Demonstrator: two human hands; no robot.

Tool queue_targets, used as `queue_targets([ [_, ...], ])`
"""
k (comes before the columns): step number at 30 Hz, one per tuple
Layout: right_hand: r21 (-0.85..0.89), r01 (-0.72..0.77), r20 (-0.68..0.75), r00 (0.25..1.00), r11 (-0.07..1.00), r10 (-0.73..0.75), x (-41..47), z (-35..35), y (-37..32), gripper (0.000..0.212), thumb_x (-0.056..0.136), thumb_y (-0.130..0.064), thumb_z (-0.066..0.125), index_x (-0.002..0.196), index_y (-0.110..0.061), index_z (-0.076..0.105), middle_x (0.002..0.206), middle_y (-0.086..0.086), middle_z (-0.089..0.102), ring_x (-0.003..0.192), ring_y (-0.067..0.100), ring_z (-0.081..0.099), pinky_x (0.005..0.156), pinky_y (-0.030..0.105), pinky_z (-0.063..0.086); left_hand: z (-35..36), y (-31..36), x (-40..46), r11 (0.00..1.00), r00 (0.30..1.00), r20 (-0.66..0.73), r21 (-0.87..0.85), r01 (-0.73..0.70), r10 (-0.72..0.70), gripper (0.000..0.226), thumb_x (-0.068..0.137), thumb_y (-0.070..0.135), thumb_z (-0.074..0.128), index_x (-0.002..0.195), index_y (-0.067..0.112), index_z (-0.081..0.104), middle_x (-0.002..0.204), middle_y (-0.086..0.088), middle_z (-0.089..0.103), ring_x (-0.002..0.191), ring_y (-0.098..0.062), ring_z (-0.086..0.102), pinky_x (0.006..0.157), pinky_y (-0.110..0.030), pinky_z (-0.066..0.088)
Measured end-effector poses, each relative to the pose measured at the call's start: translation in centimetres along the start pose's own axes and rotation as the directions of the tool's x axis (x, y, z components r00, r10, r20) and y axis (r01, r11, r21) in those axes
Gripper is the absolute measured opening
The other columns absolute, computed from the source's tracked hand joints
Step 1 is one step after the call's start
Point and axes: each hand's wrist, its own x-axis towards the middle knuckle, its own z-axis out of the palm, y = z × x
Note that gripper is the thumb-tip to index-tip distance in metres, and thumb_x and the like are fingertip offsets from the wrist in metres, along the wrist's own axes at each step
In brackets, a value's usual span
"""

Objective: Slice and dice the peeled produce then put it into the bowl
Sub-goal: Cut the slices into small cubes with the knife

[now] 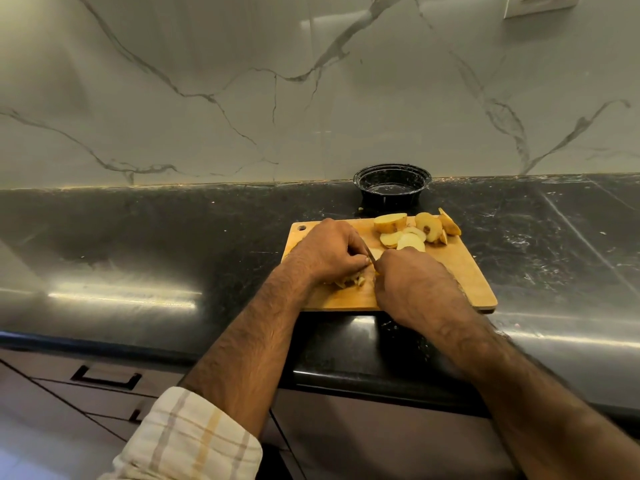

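A wooden cutting board point(460, 268) lies on the dark counter. Several pale potato slices point(410, 233) are piled at its far right corner. My left hand point(329, 251) curls over a piece of potato near the board's middle, and small cut pieces point(349, 281) show under it. My right hand point(408, 282) grips a knife whose handle is hidden; a short bit of blade point(371, 259) shows between the two hands. A black round bowl point(392, 184) stands just behind the board against the wall and looks empty.
The black stone counter point(138, 237) runs left and right of the board. A marble backsplash point(242, 98) rises behind it. Drawers with dark handles point(105, 377) sit below the counter's front edge at the left.
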Motion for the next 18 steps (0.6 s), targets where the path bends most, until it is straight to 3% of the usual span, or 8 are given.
queue_targets([
  [4,-0.024,0.019,0.057,0.998,1.000,-0.018,-1.7,-0.2,0.5,0.032,0.101,-0.029,0.062,0.133,-0.025,0.059,0.107,-0.001,0.054,0.098,0.020,0.054,0.088,0.037,0.053,0.1,0.0,0.1,1.000,1.000,-0.007,0.007,0.013,-0.013,0.012,0.093,0.028,0.079,0.101,0.021,0.084,0.095,0.015,0.072,0.092,-0.006,0.067,0.086,-0.027,0.060],
  [6,-0.023,0.028,0.051,0.998,0.999,-0.027,-2.6,0.0,1.2,0.028,0.100,-0.028,0.063,0.128,-0.026,0.063,0.106,-0.003,0.057,0.096,0.018,0.056,0.085,0.034,0.053,0.1,-0.1,0.2,1.000,1.000,-0.006,-0.007,0.022,-0.022,0.013,0.093,0.029,0.079,0.101,0.021,0.084,0.096,0.014,0.073,0.092,-0.006,0.067,0.086,-0.028,0.061],
  [13,0.046,0.042,-0.130,0.991,0.998,-0.035,-3.4,-1.3,2.5,0.027,0.102,-0.037,0.057,0.125,-0.027,0.067,0.100,-0.006,0.062,0.090,0.014,0.057,0.077,0.031,0.053,-0.9,-1.5,-0.4,0.994,1.000,0.011,-0.110,0.026,-0.025,0.015,0.091,0.033,0.081,0.104,0.026,0.082,0.104,0.013,0.075,0.100,-0.005,0.068,0.093,-0.033,0.060],
  [18,0.037,0.029,-0.106,0.994,0.999,-0.025,-1.6,0.3,0.6,0.033,0.106,-0.036,0.052,0.136,-0.026,0.059,0.114,0.001,0.062,0.094,0.017,0.056,0.082,0.034,0.053,-0.7,-1.7,-0.5,0.995,1.000,0.002,-0.095,0.028,-0.028,0.008,0.089,0.031,0.083,0.094,0.025,0.083,0.098,0.015,0.074,0.097,-0.005,0.068,0.091,-0.035,0.062],
])
